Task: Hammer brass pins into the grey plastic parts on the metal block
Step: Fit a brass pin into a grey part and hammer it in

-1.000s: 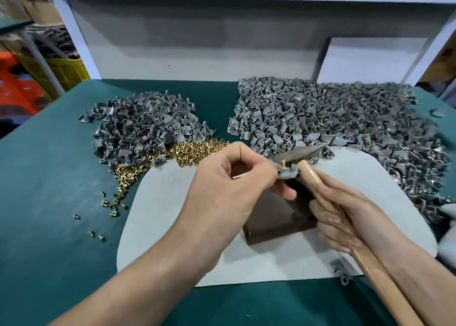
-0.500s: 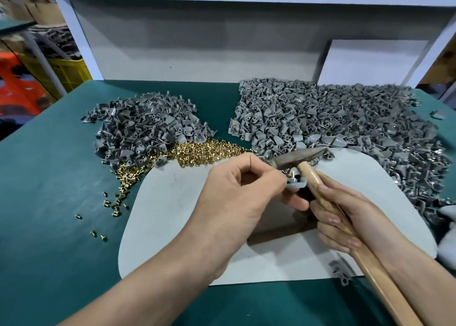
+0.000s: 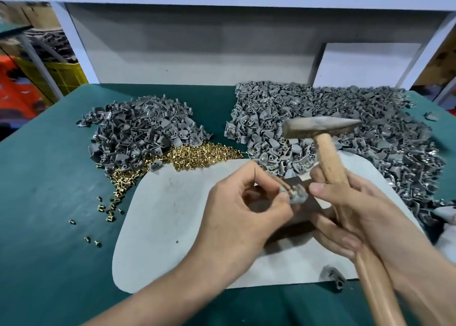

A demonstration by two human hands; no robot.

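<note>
My left hand (image 3: 243, 212) pinches a small grey plastic part (image 3: 297, 196) with a brass pin in it, holding it on the dark metal block (image 3: 311, 207), which my hands mostly hide. My right hand (image 3: 352, 214) grips the wooden handle of a hammer (image 3: 328, 157). The hammer's steel head (image 3: 320, 127) is raised well above the part. A heap of loose brass pins (image 3: 197, 154) lies at the far edge of the grey mat (image 3: 167, 227).
A pile of grey plastic parts (image 3: 138, 133) lies at the back left, a larger pile (image 3: 345, 128) at the back right. Stray pins (image 3: 106, 208) dot the green tabletop on the left. One loose grey part (image 3: 332, 275) lies near the mat's front edge.
The hammer head has lifted from just over the pin to well above the part. My left hand still holds the part on the block.
</note>
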